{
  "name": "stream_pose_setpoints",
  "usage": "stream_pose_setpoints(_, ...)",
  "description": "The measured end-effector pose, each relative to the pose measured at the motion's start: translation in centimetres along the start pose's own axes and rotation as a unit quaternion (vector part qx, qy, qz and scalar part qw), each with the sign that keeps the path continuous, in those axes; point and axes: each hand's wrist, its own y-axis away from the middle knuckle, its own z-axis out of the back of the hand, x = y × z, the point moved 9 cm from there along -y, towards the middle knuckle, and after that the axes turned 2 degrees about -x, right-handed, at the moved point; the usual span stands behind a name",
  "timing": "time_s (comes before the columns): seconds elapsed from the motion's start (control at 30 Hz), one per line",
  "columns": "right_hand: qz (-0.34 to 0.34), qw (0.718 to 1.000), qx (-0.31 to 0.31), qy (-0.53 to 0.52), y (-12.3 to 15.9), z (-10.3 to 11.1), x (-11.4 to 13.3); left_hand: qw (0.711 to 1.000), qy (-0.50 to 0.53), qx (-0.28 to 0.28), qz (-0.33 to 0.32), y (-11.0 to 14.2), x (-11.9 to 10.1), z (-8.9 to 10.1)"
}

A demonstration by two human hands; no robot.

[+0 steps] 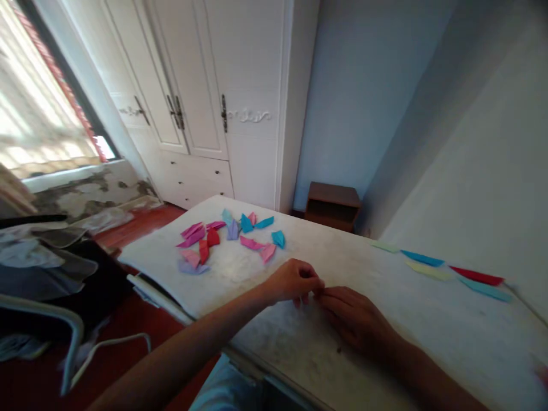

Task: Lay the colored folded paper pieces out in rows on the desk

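Observation:
My left hand (293,281) is over the white table (338,251), its thumb and forefinger pinched together. My right hand (355,317) meets it there, fingertips touching and fingers closed together, its back facing up. A thin pale sliver shows just under the left fingertips; it is too small to name, and whatever lies between the hands is mostly hidden. Beyond my left hand lie several folded paper pieces, among them a blue one (278,238), a pink one (268,252), a red one (204,251) and a lilac one (233,230).
Along the table's right side lie flat folded strips: dark red (477,275), blue (422,258), pale yellow (429,270) and turquoise (486,289). A white wardrobe (252,74) and small brown cabinet (333,197) stand behind. At left is a metal-framed chair (72,319) with cloth.

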Motion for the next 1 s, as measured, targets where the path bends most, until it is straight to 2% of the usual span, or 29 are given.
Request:
stream_pose_setpoints(0.2,0.113,0.990,0.008,0.083,-1.3,-0.8,3.0,0.989,0.121,0.071,0.052,2.2,2.5,1.1)
stream_pose_setpoints(0.37,0.160,0.977,0.023,0.141,-1.1,-1.3,3.9,0.987,0.116,0.074,0.082,2.7,3.5,1.7)
stream_pose_setpoints(0.47,0.167,0.973,0.032,0.154,-0.9,-1.3,4.0,0.987,0.112,0.079,0.085,3.0,3.5,2.0)
stream_pose_setpoints(0.7,0.174,0.971,0.059,0.152,-0.6,-1.4,4.0,0.977,0.102,0.144,0.122,3.6,3.4,1.9)
stream_pose_setpoints(1.0,0.154,0.977,0.070,0.131,-0.6,-1.1,4.0,0.976,0.065,0.160,0.130,3.8,3.3,1.6)
